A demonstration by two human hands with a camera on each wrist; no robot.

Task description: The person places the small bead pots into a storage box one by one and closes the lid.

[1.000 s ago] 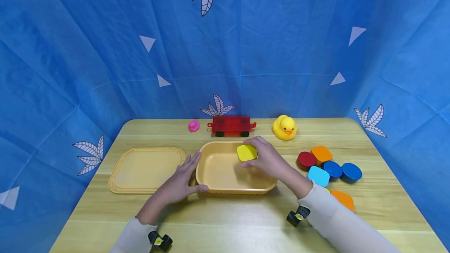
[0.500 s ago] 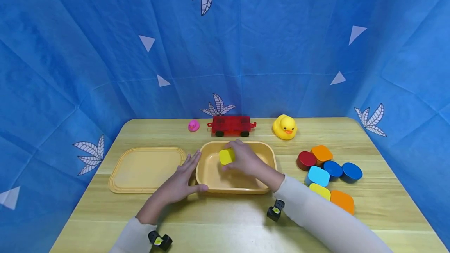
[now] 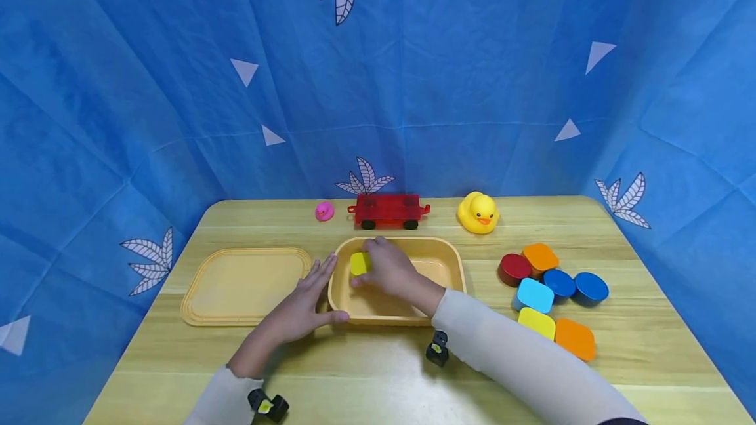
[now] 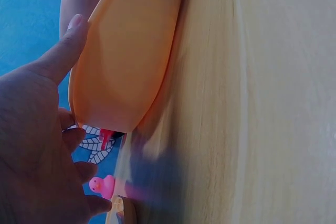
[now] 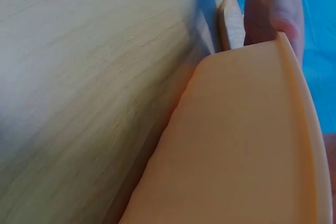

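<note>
A light-orange plastic box [image 3: 437,274] stands open-topped at the middle of the table. Inside its left part, my right hand [image 3: 390,271] grips a yellow rounded-square block [image 3: 359,264] between thumb and fingers. My left hand [image 3: 304,307] rests against the box's left end with fingers straight, the thumb at the front corner. In the left wrist view the thumb and fingertips of the left hand [image 4: 39,124] touch the box rim. The right wrist view shows mainly the box's outer wall [image 5: 236,140], which hides the block.
A matching lid [image 3: 245,287] lies left of the box. Behind stand a pink duck [image 3: 324,211], a red wheeled cart [image 3: 388,212] and a yellow duck [image 3: 478,214]. At right are several blocks, including a dark red one [image 3: 514,270], a light blue one [image 3: 534,295] and an orange one [image 3: 575,338].
My right hand has carried the yellow block leftward and lower inside the box, from its right half to its left end. The left hand has stayed in place.
</note>
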